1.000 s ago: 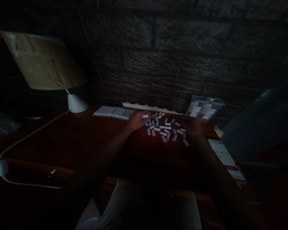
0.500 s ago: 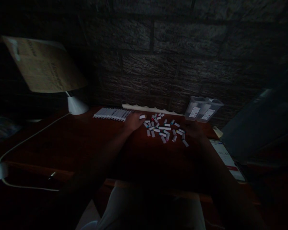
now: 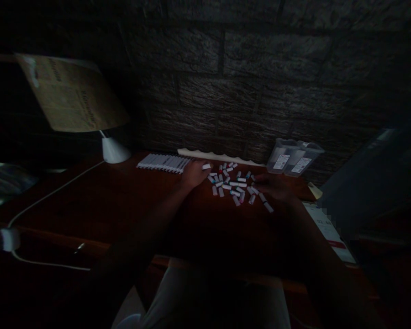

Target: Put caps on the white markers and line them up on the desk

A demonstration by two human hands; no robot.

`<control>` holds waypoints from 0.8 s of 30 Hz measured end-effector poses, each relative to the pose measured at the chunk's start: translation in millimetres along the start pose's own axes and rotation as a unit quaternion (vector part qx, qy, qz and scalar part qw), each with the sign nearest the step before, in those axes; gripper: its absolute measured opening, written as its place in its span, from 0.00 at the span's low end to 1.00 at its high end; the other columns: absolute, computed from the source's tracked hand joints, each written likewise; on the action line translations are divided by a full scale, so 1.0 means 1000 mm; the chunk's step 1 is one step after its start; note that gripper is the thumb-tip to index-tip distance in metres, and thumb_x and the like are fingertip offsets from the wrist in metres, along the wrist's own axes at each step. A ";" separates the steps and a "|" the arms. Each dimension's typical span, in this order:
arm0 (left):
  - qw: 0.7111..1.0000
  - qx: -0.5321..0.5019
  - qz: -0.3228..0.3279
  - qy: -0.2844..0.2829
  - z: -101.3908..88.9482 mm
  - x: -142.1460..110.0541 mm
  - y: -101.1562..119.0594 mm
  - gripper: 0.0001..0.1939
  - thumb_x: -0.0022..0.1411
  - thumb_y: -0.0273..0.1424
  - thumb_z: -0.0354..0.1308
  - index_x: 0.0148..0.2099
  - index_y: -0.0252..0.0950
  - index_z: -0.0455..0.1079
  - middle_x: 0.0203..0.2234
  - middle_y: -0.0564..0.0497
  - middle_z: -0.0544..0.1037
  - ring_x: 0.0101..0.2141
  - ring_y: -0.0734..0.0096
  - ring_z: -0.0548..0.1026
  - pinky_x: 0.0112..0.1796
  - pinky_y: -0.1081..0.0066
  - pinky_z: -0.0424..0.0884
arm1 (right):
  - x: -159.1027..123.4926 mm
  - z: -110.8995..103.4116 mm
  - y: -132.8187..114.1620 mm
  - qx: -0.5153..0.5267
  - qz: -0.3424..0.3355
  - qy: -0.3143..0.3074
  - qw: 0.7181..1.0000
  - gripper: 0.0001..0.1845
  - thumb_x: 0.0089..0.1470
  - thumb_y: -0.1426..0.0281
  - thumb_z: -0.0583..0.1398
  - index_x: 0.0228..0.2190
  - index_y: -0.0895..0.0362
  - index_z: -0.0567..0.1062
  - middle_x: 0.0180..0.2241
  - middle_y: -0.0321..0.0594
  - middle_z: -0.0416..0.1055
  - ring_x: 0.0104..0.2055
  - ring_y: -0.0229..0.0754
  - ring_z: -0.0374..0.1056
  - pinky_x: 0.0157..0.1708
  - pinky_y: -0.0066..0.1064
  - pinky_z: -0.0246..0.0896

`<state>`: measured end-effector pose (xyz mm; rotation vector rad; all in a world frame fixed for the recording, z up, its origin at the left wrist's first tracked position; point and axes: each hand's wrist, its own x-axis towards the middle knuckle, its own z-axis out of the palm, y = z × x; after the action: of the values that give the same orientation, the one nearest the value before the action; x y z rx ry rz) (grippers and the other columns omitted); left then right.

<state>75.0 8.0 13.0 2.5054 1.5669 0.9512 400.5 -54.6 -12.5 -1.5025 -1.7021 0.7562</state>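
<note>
My left hand [image 3: 194,175] is closed round a white marker [image 3: 206,167]. Only its short pale end shows past the fingers; the palm hides the remainder. Beside that hand, a neat row of white markers [image 3: 161,162] lies on the brown table [image 3: 123,201]. Many loose marker caps [image 3: 238,184], white with coloured ends, are scattered between my two hands. At the right edge of these caps is my right hand [image 3: 272,186], dim and in shadow. Its fingers reach leftward, apart, with the tips by a cap [image 3: 253,177]; no held thing shows.
Two clear plastic containers [image 3: 292,157] with labels stand at the back right against the brick wall [image 3: 205,100]. A pale wavy-edged strip [image 3: 219,156] lies along the wall. A lamp [image 3: 113,151] stands back left, its cord crossing the table. A lit phone or tablet [image 3: 329,230] rests right.
My right hand has moved slightly left, its fingers now among the right-hand caps. My left hand keeps its hold on the marker. The whole view has shifted a little.
</note>
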 end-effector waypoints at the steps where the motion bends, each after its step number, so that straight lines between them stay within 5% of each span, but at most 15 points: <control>1: 1.000 -0.001 -0.001 0.002 0.000 0.000 0.000 0.13 0.65 0.36 0.56 0.47 0.39 0.78 0.41 0.47 0.83 0.42 0.60 0.80 0.46 0.66 0.73 | 0.000 0.002 -0.001 -0.003 0.013 -0.004 1.000 0.15 0.48 0.65 0.68 0.39 0.55 0.79 0.41 0.44 0.80 0.43 0.50 0.77 0.44 0.40 0.72; 9: 0.999 -0.025 0.003 -0.022 -0.002 -0.002 0.006 0.12 0.65 0.35 0.56 0.47 0.40 0.77 0.43 0.48 0.82 0.44 0.60 0.79 0.48 0.64 0.72 | -0.005 0.018 -0.022 -0.136 -0.017 0.006 0.991 0.14 0.55 0.57 0.63 0.38 0.53 0.80 0.37 0.38 0.80 0.38 0.45 0.76 0.40 0.34 0.69; 16: 0.998 -0.021 0.020 -0.053 0.002 -0.002 0.002 0.12 0.65 0.39 0.56 0.44 0.41 0.78 0.39 0.48 0.83 0.43 0.59 0.79 0.47 0.64 0.72 | -0.001 0.009 -0.009 -0.163 -0.019 0.042 0.985 0.10 0.56 0.66 0.62 0.38 0.53 0.81 0.43 0.40 0.80 0.45 0.47 0.76 0.50 0.39 0.68; 24: 0.989 0.023 0.045 -0.138 0.005 -0.005 0.005 0.14 0.66 0.40 0.55 0.46 0.41 0.79 0.39 0.47 0.83 0.41 0.61 0.80 0.42 0.68 0.73 | -0.004 0.015 -0.016 -0.157 -0.024 0.007 0.987 0.11 0.56 0.60 0.62 0.39 0.49 0.81 0.39 0.36 0.81 0.41 0.46 0.76 0.44 0.37 0.68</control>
<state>79.7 2.9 8.1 2.6210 1.4165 0.5494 379.3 -60.4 -8.1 -1.6639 -1.9063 0.4648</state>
